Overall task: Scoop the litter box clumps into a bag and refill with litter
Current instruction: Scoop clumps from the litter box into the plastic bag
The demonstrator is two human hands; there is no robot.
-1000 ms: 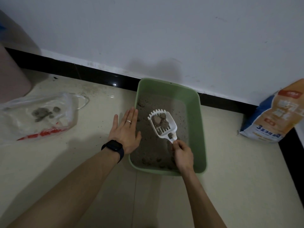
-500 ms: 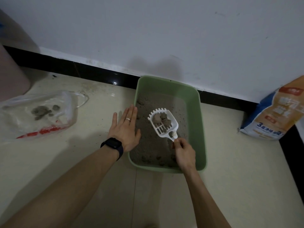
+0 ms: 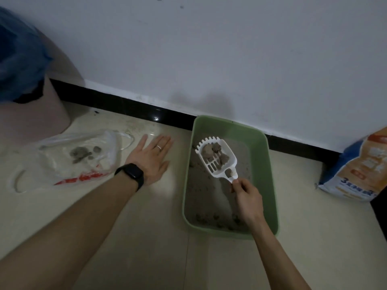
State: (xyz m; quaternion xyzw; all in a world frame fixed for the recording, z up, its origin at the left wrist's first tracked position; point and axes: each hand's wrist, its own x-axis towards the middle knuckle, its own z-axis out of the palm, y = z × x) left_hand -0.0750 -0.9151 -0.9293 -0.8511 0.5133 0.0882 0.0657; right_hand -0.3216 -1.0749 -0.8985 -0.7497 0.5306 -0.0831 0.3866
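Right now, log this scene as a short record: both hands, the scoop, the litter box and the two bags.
litter box: green, by the wall, grey litter inside
plastic bag: clear, lying on the floor left of the box, a few clumps inside
litter sack: by the wall, right of the box
scoop: white, over the litter, loaded with clumps
right hand: grips the scoop handle
left hand: fingers straight, holding nothing, between plastic bag and litter box
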